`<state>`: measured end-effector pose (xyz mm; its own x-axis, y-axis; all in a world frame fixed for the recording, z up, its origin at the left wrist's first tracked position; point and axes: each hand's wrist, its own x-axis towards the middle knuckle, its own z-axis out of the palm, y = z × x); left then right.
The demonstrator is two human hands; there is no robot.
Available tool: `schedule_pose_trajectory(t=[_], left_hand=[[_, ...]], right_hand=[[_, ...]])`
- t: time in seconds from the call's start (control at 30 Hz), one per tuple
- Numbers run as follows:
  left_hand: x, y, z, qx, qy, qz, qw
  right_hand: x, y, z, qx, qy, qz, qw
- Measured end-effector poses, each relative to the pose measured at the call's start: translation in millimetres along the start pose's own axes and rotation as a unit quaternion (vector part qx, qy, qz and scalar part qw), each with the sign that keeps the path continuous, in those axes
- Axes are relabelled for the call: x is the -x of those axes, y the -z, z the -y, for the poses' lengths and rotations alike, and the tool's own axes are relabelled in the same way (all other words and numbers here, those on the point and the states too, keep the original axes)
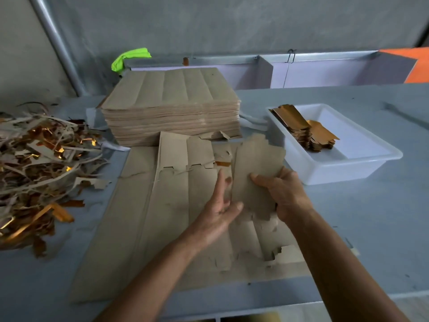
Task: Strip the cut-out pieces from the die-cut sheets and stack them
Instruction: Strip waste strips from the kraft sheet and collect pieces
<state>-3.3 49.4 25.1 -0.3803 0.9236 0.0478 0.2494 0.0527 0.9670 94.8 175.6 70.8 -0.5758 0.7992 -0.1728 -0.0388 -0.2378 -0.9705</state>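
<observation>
A brown die-cut sheet (144, 228) lies flat on the table in front of me, partly torn along its cut lines. My right hand (282, 196) grips a cut-out piece (255, 168) by its right edge, thumb on top, and holds it lifted above the sheet. My left hand (220, 212) touches the same piece at its lower left edge, thumb on the piece and forefinger stretched out straight along the sheet. Another loosened section (185, 149) sticks up behind. A tall stack of uncut sheets (171, 108) stands at the back. Stripped gold-faced pieces (308, 133) lie stacked in a white tray (343, 168) at right.
A heap of waste strips and offcuts (39, 168), brown with gold foil, covers the table's left side. A green cloth (130, 58) lies behind the stack. A metal pipe (58, 45) runs up the wall at left. The table's front edge is near my forearms.
</observation>
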Motion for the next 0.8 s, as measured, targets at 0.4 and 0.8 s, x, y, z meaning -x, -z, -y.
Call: schedule_pose_trajectory(t=[0.4, 0.8], left_hand=[[47.0, -17.6, 20.4, -0.472, -0.054, 0.065, 0.878], [54.9, -16.1, 9.0, -0.467, -0.090, -0.138, 0.869]], right_hand=[[24.5, 53.2, -17.3, -0.048, -0.040, -0.064, 0.996], [55.5, 70.9, -1.6, -0.114, -0.012, -0.069, 0.991]])
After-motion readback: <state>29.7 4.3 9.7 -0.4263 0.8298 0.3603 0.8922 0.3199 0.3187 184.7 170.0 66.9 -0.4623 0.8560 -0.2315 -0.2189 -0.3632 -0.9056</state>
